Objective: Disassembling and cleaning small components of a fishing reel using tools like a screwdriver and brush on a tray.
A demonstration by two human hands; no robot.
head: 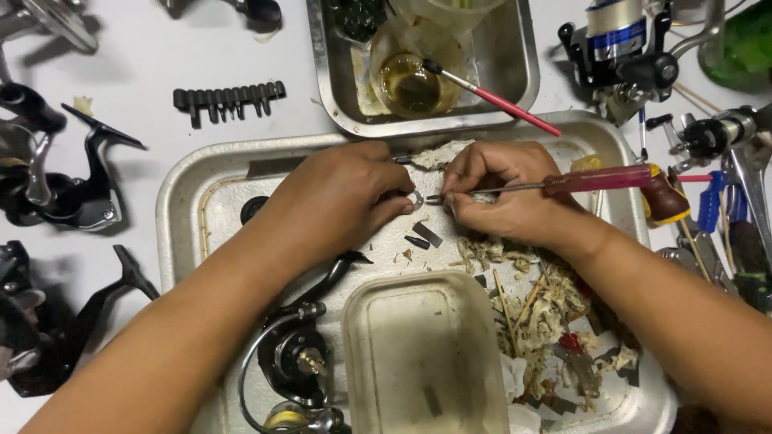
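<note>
Over a dented metal tray (185, 201), my left hand (342, 197) pinches a small metal ring (416, 199) between its fingertips. My right hand (503, 193) grips the thin shaft of a screwdriver (595, 181) with a translucent pink handle, the tip pointing left and meeting the ring. A black fishing reel body (297, 354) with a wire bail lies in the tray below my left forearm. Small dark metal parts (424, 235) rest just under my hands.
A pale plastic tub (422, 354) stands in the tray's front, beside dirty paper scraps (547, 313). A second metal tray (498, 88) behind holds a cup of oily liquid (410, 80) and a red-handled brush (503, 103). Reels (619, 48), a bit holder (229, 99) and tools (724, 201) surround them.
</note>
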